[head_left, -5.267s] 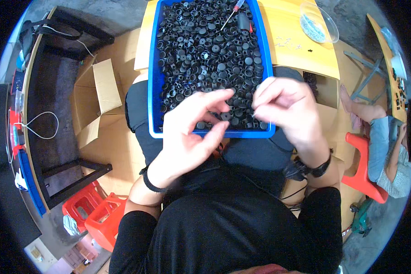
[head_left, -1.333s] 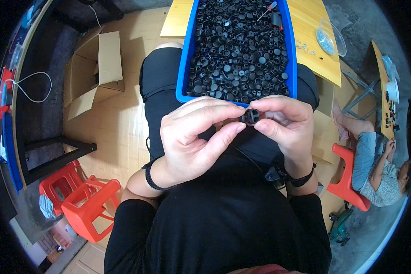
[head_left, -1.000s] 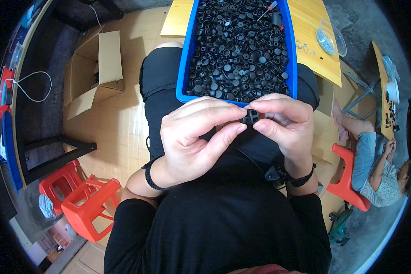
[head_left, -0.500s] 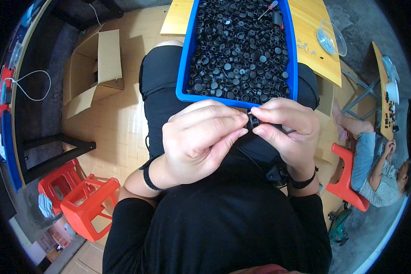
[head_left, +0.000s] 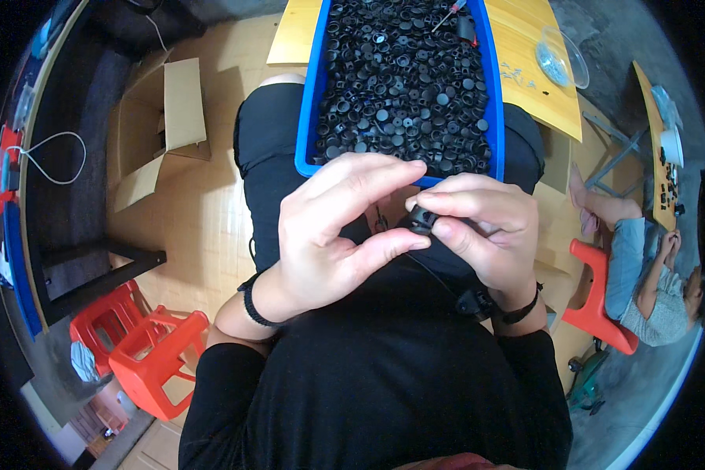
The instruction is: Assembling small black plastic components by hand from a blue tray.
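A small round black plastic part [head_left: 421, 218] sits between the fingertips of both hands, just below the near rim of a blue bin [head_left: 309, 117]. My right hand [head_left: 486, 231] pinches the part with thumb and fingers. My left hand [head_left: 333, 227] meets it from the left, thumb tip against it and index finger arched above. The bin rests on my lap and holds several black round parts [head_left: 403, 86]. Both wrists wear dark bands.
A wooden table [head_left: 536, 63] lies under the bin, with a clear bowl [head_left: 562, 59] on it. An open cardboard box [head_left: 160, 117] stands on the floor to my left, red stools [head_left: 145, 348] lower left. Another person [head_left: 650, 266] sits on a red stool [head_left: 599, 301] at right.
Both hands came out of the bin toward my lap and joined on one black part. In the last second the left fingers shifted and opened slightly around it.
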Available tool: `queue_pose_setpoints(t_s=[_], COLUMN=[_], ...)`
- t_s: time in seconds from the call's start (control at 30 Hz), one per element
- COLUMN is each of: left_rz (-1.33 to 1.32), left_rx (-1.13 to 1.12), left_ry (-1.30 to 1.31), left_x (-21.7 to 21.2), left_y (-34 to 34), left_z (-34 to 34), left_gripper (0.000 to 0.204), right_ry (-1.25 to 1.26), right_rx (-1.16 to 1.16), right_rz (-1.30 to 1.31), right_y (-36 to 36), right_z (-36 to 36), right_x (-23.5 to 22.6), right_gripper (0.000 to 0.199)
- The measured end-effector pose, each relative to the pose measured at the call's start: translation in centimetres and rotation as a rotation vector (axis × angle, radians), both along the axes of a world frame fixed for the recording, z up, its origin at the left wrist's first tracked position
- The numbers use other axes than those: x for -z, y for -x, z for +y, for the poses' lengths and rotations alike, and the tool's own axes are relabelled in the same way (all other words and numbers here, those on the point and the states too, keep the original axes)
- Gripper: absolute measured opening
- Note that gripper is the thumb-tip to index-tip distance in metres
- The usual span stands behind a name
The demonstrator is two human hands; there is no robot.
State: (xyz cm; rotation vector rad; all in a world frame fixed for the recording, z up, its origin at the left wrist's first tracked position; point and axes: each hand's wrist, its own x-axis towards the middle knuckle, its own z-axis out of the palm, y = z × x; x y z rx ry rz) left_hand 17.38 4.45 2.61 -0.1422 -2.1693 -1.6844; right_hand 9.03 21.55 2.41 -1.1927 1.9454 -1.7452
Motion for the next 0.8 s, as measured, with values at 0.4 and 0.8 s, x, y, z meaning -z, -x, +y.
queue_pose_setpoints(t_s=[0.4, 0.8], left_rz=[0.025, -0.226], left_rx=[0.179, 0.213], left_ry=[0.163, 0.185], left_x=[2.1, 3.6], left_y=[2.0, 4.7], left_z=[1.1, 3.5], left_gripper=[0.03, 0.024], right_ry=[0.106, -0.184], right_rx=[-0.185, 1.15], right_rz=[-0.642, 0.121], right_y=[0.8, 15.5], right_z=[2.0, 20.7], right_x=[3.7, 8.4], right_gripper=[0.02, 0.022])
